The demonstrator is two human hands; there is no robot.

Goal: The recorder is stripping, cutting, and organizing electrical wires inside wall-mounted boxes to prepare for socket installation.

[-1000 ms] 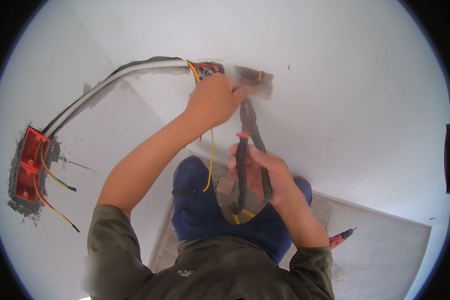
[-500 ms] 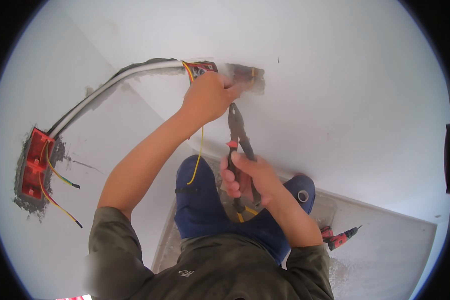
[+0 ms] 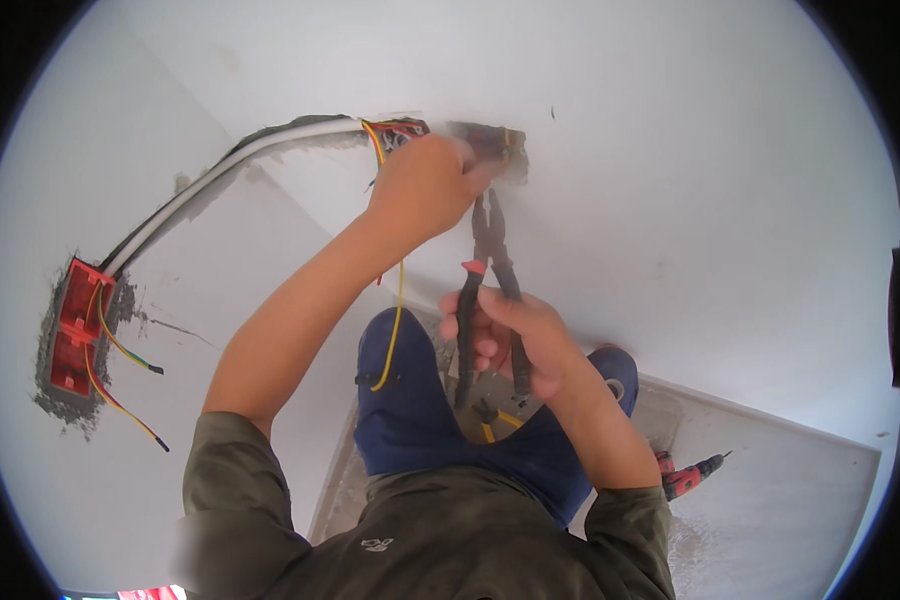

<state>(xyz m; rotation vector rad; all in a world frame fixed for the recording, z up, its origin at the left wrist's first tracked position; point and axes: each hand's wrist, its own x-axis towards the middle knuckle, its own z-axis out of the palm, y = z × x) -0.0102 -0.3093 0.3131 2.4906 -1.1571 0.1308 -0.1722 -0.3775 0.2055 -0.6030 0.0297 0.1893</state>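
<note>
My left hand [image 3: 425,185] is raised to the wall between an opening with loose wires [image 3: 395,130] and a dark recess [image 3: 505,150]. Its fingers are curled in a pinch, slightly blurred; whatever they grip is hidden. A yellow wire [image 3: 400,330] dangles below this hand. In my right hand [image 3: 530,335] is a pair of pliers [image 3: 488,235] with black and red handles. Their jaws point up, parted, with the tips just under my left fingers. Whether the jaws touch a wire cannot be made out.
White conduit [image 3: 235,160] curves through a wall groove to a red double junction box [image 3: 75,325] with capped wires hanging out. A red and black drill [image 3: 692,476] lies at lower right. Between my knees, a yellow-handled tool [image 3: 490,415] is on the floor.
The pliers have shifted up and slightly right, nearer my left fingers, and their handles and jaws have spread apart. My left hand stays at the wall, moved only slightly.
</note>
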